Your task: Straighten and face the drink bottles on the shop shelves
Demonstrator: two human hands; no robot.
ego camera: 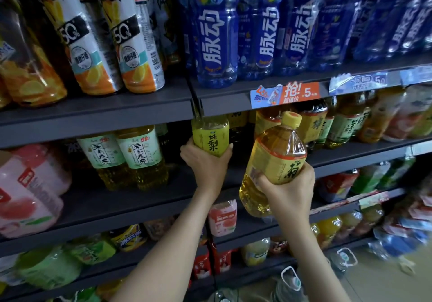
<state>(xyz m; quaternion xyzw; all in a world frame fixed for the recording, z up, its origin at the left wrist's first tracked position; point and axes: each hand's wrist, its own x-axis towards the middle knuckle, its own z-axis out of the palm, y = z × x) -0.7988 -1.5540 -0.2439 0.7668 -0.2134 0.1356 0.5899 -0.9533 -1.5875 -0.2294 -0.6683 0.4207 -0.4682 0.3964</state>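
Dark grey shop shelves (98, 112), several tiers, two bays side by side; top tier has white-and-orange bottles (131, 44) on the left and blue bottles (216, 32) on the right, labels mostly forward; an orange promo tag (286, 94) is clipped to the shelf edge under the blue ones. Second tier, left bay: green-label bottles (138, 152) upright, pink bottles (30, 191) further left.

I see the left hand (205, 163) wrapped round the lower body of a yellow-label bottle (210, 135) at the left end of the right bay, second tier; thumb on one side, fingers on the other, firm grip; bottle upright, label facing me, top hidden behind the shelf edge above; I cannot tell whether its base sits on the shelf.

The right hand (291, 189) grips a large amber bottle (278, 152) round its labelled middle, fingers curled over the label; the bottle is in the air in front of the same bay, clear of the shelf, tilted with its yellow cap (291, 119) leaning up and right; label turned partly sideways. The two held bottles are near each other, not touching.
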